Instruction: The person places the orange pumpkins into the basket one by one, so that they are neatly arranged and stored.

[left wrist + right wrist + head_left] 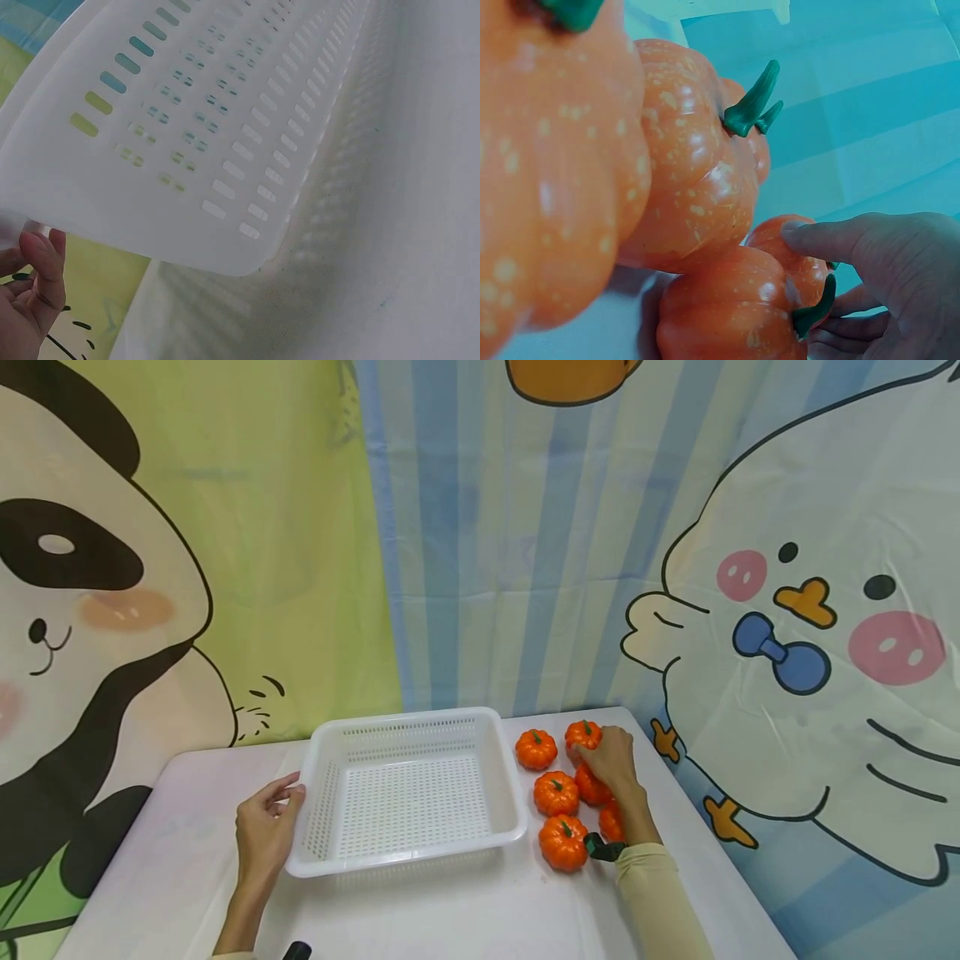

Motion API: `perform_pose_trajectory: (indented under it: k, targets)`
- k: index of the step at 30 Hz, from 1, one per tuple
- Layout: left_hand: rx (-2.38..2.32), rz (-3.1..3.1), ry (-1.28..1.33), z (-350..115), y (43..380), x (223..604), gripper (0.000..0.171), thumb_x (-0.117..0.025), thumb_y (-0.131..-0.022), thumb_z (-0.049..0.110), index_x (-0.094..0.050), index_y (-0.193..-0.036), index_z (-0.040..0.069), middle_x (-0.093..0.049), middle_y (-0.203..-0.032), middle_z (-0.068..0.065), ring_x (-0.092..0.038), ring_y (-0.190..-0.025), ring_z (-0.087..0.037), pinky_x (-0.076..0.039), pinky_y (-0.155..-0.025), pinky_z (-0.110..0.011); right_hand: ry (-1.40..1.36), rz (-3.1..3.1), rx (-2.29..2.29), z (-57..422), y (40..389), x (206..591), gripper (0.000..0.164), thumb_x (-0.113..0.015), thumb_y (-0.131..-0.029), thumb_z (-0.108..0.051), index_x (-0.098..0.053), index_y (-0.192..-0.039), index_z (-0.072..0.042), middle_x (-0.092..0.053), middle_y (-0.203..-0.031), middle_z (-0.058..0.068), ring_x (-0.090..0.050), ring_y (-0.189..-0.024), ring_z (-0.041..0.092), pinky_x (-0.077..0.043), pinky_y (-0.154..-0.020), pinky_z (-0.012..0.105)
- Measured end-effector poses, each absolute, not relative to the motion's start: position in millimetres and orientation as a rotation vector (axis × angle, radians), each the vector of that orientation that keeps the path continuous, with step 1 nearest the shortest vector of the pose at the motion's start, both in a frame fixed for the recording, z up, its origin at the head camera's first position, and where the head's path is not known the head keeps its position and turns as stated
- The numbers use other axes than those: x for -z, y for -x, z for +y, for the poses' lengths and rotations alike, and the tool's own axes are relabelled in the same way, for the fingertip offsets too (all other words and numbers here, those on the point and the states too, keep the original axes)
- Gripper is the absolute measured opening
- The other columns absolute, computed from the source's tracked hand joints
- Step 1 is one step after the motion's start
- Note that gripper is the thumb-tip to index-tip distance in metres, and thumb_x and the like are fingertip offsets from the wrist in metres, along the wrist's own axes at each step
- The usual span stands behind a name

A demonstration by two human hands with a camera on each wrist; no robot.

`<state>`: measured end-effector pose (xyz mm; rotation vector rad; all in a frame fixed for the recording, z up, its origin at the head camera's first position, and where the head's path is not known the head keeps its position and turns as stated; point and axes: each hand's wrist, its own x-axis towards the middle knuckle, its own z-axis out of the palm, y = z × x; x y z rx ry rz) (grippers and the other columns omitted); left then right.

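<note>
A white plastic basket [405, 858] with slotted sides stands on the table, with nothing in it. My left hand [264, 827] pinches its left rim between thumb and fingers; in the left wrist view the fingertips [43, 255] bend at the rim's edge. To the right of the basket, my right hand [611, 760] grips the far right orange toy pumpkin [582, 733]. The right wrist view has the thumb across this pumpkin [769, 238] and the fingers curled on its other side, partly hidden behind a nearer pumpkin's green stem [816, 309].
Several other pumpkins stand close together right of the basket, among them one at the back [536, 749], one in the middle [557, 793] and one in front [562, 843]. The right forearm partly covers another [611, 820]. A printed curtain [480, 610] hangs behind the white table [450, 910].
</note>
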<state>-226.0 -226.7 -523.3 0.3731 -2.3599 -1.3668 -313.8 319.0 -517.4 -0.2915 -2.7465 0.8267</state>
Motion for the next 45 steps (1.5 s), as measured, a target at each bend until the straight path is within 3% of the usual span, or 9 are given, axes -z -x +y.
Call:
perform_pose_trajectory:
  k: [9, 15, 38, 45]
  targets:
    - [1.373, -2.368, -0.384, -227, 226, 524, 0.038, -0.065, -0.109, 0.027, -0.074, -0.138, 0.005, -0.079, -0.122, -0.023, -0.059, -0.073, 0.003, -0.046, -0.064, -0.016, 0.227, -2.692, -0.830, 319, 310, 510, 0.039, -0.089, -0.091, -0.024, -0.072, -0.102, 0.010, -0.053, -0.076, 0.011, -0.058, -0.078, 0.029, -0.044, -0.070, 0.035]
    - [1.394, -2.362, -0.392, -227, 224, 523, 0.038, -0.065, -0.109, 0.027, -0.074, -0.139, 0.005, -0.078, -0.122, -0.023, -0.059, -0.073, 0.002, -0.047, -0.063, -0.016, 0.235, -2.696, -0.832, 317, 308, 506, 0.043, -0.089, -0.092, -0.025, -0.072, -0.109, 0.010, -0.059, -0.082, 0.014, -0.059, -0.082, 0.029, -0.047, -0.073, 0.035]
    - [1.417, -2.357, -0.392, -227, 224, 523, 0.038, -0.066, -0.109, 0.027, -0.074, -0.139, 0.005, -0.078, -0.123, -0.024, -0.059, -0.073, 0.003, -0.047, -0.063, -0.016, 0.199, -2.624, -0.847, 310, 299, 490, 0.048, -0.092, -0.089, -0.030, -0.073, -0.109, 0.009, -0.063, -0.082, 0.014, -0.062, -0.076, 0.027, -0.051, -0.066, 0.029]
    - [1.420, -2.356, -0.393, -227, 225, 523, 0.039, -0.065, -0.110, 0.028, -0.073, -0.140, 0.005, -0.077, -0.124, -0.024, -0.060, -0.074, 0.002, -0.046, -0.064, -0.016, 0.201, -2.629, -0.834, 306, 297, 484, 0.052, -0.091, -0.089, -0.030, -0.073, -0.115, 0.011, -0.066, -0.089, 0.017, -0.064, -0.082, 0.029, -0.057, -0.073, 0.036]
